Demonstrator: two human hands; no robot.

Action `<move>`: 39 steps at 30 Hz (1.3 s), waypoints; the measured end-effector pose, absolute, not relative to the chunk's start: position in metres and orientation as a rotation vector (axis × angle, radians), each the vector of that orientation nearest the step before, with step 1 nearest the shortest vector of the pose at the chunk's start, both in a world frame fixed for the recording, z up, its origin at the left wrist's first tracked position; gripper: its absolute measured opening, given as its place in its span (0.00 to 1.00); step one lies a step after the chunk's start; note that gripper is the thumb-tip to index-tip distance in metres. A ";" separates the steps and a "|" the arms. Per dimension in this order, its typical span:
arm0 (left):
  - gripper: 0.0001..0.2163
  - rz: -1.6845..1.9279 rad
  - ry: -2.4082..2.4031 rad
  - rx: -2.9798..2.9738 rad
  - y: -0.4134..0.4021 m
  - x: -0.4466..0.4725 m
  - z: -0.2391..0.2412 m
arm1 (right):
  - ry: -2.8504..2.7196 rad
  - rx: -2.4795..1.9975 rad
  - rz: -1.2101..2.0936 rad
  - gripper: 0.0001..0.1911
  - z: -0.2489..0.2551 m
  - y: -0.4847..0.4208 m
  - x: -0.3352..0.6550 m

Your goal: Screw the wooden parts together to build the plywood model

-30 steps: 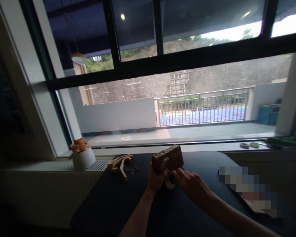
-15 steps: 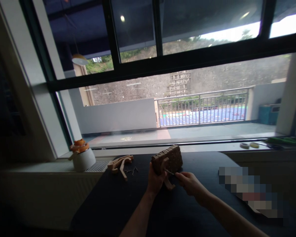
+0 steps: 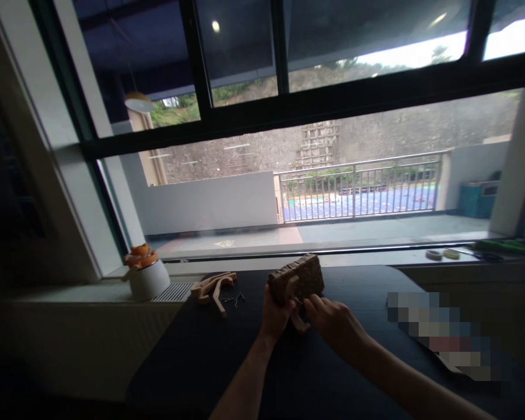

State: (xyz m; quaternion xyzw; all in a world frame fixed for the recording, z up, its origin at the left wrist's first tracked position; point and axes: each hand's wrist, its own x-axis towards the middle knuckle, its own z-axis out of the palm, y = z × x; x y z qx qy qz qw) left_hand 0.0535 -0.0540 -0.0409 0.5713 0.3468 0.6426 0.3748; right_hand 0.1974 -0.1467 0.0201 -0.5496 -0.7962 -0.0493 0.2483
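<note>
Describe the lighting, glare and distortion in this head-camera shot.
Head view: strongly backlit by the window, so the table, the left hand gripping the wooden block and the right hand at its front look dim; sky at top right is blown out; a lamp reflection shows in the upper glass; frame lines bow from the wide lens; a pixelated patch masks the right.

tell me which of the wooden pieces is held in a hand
The dark wooden block, gripped in the left hand with the right hand at its front. The pale curved wooden pieces lie untouched on the black table, further left.
</note>
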 end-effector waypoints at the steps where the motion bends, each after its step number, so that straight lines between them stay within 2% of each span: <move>1: 0.17 1.651 0.892 1.463 -0.054 0.053 -0.041 | -2.126 -1.519 -0.101 0.10 0.018 -0.143 0.198; 3: 0.17 1.659 0.899 1.468 -0.053 0.053 -0.042 | -2.030 -1.574 -0.004 0.10 0.012 -0.135 0.200; 7: 0.18 1.662 0.906 1.476 -0.052 0.053 -0.045 | -1.943 -1.647 0.235 0.20 0.003 -0.121 0.204; 10: 0.17 1.652 0.886 1.481 -0.052 0.053 -0.045 | -1.950 -1.650 0.316 0.23 0.006 -0.118 0.207; 14: 0.18 1.641 0.865 1.472 -0.051 0.054 -0.045 | -2.011 -1.630 0.223 0.13 0.021 -0.131 0.208; 17: 0.19 1.625 0.861 1.442 -0.051 0.054 -0.044 | -2.097 -1.644 0.055 0.17 0.030 -0.147 0.207; 23: 0.18 1.614 0.829 1.376 -0.055 0.055 -0.039 | -2.229 -1.665 -0.134 0.12 0.029 -0.162 0.205; 26: 0.19 1.581 0.802 1.348 -0.055 0.053 -0.037 | -2.198 -1.675 -0.132 0.07 0.027 -0.162 0.206; 30: 0.20 1.493 0.761 1.299 -0.053 0.052 -0.039 | -2.083 -1.648 -0.062 0.11 0.023 -0.165 0.208; 34: 0.21 1.424 0.727 1.245 -0.054 0.051 -0.040 | -1.892 -1.524 0.072 0.12 0.014 -0.170 0.212; 39: 0.24 1.369 0.689 1.187 -0.056 0.050 -0.040 | -1.797 -1.346 0.078 0.12 0.000 -0.166 0.218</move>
